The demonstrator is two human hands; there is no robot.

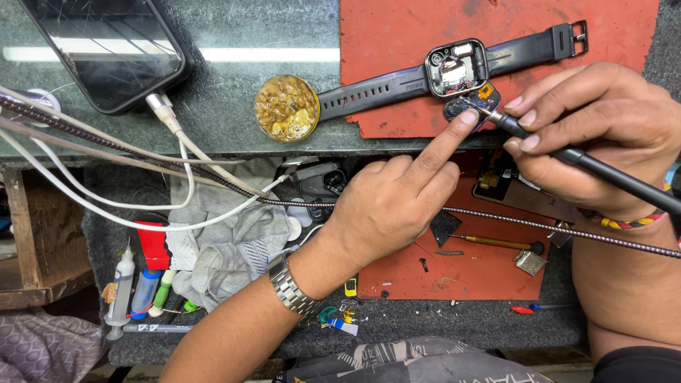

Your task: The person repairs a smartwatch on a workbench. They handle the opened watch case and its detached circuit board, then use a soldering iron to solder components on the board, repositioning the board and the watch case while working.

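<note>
Forefinger of left hand pins the small circuit board (beside the opened smartwatch); right hand pinches the soldering iron, tip pointing left onto it.

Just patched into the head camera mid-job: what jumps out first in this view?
The opened black smartwatch on the red mat at upper right, its case open and insides showing. The right hand holds a black soldering iron, tip at a small circuit board beside the watch, while the left hand presses that board with its forefinger. Left of the watch sits a round tin of amber flux, with a charging phone at top left.
</note>
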